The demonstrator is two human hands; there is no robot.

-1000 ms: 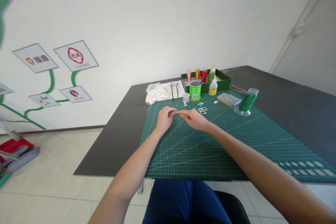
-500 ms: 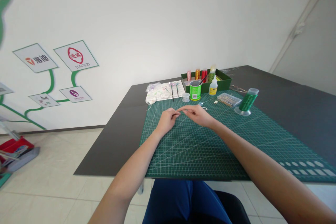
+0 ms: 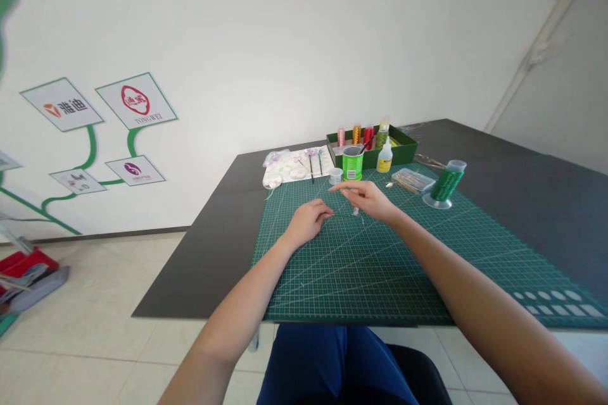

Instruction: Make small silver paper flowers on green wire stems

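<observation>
Over the green cutting mat point(image 3: 332, 272), my left hand point(image 3: 308, 221) is closed in a pinch on a thin green stem point(image 3: 342, 214). The stem points right and carries a small pale pink tip point(image 3: 356, 210), with a wispy whitish strand beside it. My right hand point(image 3: 369, 199) hovers just above and behind that tip, its index finger stretched to the left and the other fingers loosely bent. I make out nothing in it. A small white tub point(image 3: 335, 176) and a bright green can point(image 3: 352, 164) stand just beyond the right fingertips.
A green box point(image 3: 406, 150) with thread spools stands behind a glue bottle point(image 3: 384, 157). Right of the hands are a clear plastic case point(image 3: 412, 181) and a green thread spool point(image 3: 446, 185). White paper point(image 3: 285, 168) with flower pieces and two dark-stemmed pieces lies at the back left.
My hands were together at the fingertips and are now apart. The right hand has lifted slightly and moved right; the left has shifted a little nearer me, and the stem now shows.
</observation>
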